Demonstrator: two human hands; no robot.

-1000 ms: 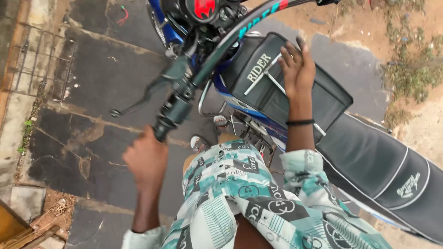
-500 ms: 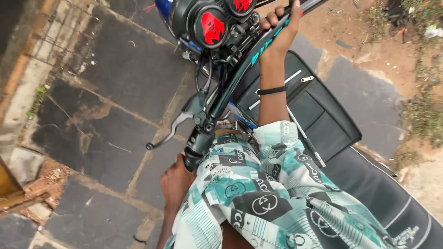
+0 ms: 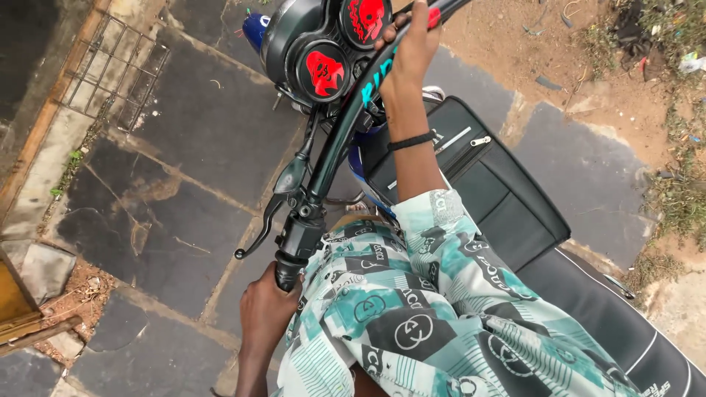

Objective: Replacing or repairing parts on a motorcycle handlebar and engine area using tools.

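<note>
- My left hand [image 3: 266,315] is wrapped around the black grip [image 3: 288,273] at the near end of the handlebar [image 3: 334,151], fingers clenched about it; my patterned shirt [image 3: 412,309] hides the thumb side, so I cannot be sure how tight the hold is.
- Just above that hand, the black lever [image 3: 266,220] sticks out to the left of the bar, untouched by my fingers.
- Beyond it, up the bar from my left hand, sit two round black gauges [image 3: 327,70] with red faces.
- The bar runs slantwise from my left hand up to my right hand [image 3: 412,48], which is closed over it near its far end, beside a red part [image 3: 434,16].
- A black band [image 3: 412,140] circles my right wrist.
- Beneath my right forearm lies a black bag [image 3: 478,184] with a silver zip, resting on the motorcycle.
- Right of and below that arm the black seat [image 3: 610,323] stretches away.
- Dark paving slabs [image 3: 184,184] lie to the left of my left hand.
</note>
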